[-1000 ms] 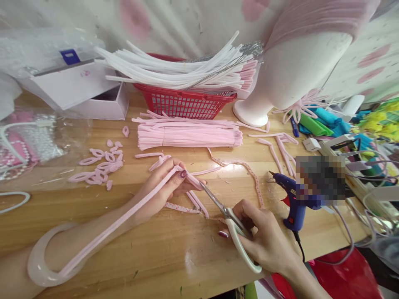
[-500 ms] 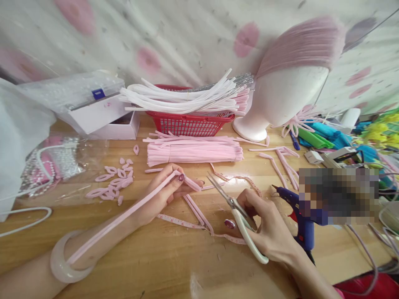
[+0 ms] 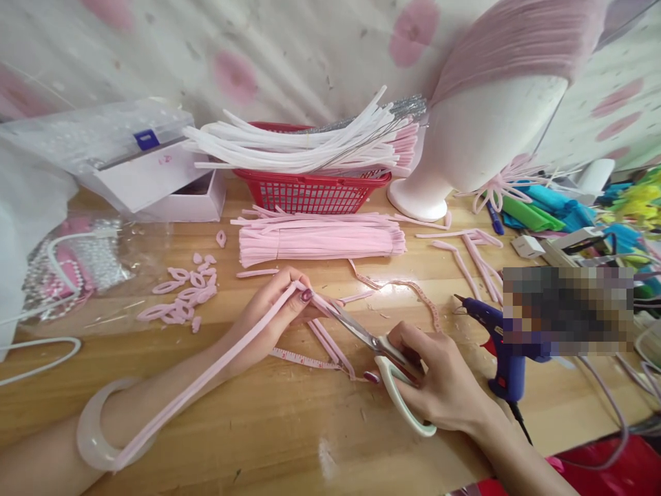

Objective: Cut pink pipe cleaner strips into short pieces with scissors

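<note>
Between thumb and fingers, my left hand (image 3: 276,306) pinches a bent pink pipe cleaner (image 3: 217,365), whose long end runs back along my forearm to the white bangle (image 3: 96,430). My right hand (image 3: 434,379) grips scissors (image 3: 400,396) with pale green handles, fingers through the loops. The scissor blades reach up to the folded pipe cleaner beside my left fingertips; whether they touch it I cannot tell. Below lie more pink strips (image 3: 330,344) and a measuring tape (image 3: 304,359). A bundle of pink pipe cleaners (image 3: 323,242) rests just behind my left hand.
Small pink loops (image 3: 180,303) lie at the left near a bag of beads (image 3: 98,262). A red basket (image 3: 315,193) of white pipe cleaners stands behind, beside a white mannequin head (image 3: 496,131). At the right is a blue glue gun (image 3: 509,351) with its cord.
My right hand has brought the scissors left, so the blades now meet the area of the folded pipe cleaner. My left hand keeps its pinch. The camera view has shifted slightly.
</note>
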Motion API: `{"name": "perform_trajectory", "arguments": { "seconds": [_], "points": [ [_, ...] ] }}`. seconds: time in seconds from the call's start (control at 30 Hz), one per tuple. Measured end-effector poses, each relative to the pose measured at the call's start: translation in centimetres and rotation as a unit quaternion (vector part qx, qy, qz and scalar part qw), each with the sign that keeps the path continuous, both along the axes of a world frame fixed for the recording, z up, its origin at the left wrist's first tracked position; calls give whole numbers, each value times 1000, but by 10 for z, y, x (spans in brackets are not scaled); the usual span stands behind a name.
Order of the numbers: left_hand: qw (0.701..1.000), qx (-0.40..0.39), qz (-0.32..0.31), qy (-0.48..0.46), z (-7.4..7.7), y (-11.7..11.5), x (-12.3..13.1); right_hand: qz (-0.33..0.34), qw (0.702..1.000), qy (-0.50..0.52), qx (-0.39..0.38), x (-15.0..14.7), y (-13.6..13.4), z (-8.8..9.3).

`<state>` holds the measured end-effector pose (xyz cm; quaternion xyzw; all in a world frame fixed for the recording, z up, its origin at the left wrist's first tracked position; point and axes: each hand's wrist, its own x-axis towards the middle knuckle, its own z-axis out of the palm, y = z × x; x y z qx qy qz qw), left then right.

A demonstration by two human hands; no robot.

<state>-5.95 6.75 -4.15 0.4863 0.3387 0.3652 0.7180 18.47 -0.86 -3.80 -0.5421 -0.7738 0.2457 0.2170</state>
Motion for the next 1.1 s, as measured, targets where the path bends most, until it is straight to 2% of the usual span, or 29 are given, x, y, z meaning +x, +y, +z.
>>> {"name": "perform_trajectory", "arguments": {
  "seconds": [0.2,0.5,0.77,0.9,1.1],
  "points": [
    [1000,17,17,0,-5,-1,0,8,1000,-14,22,2,-1,-4],
    [997,-40,40,-42,3,-3,4,12,998,-34,45,3,-2,-7],
    [998,-15,44,-32,-1,-3,4,4,996,-49,73,3,-3,-8],
    [998,-26,46,-42,-3,-2,3,-9,998,-25,55,3,-2,-8],
    [994,-74,39,-73,-6,-2,1,-67,996,47,30,4,-2,-3]
  ]
}}
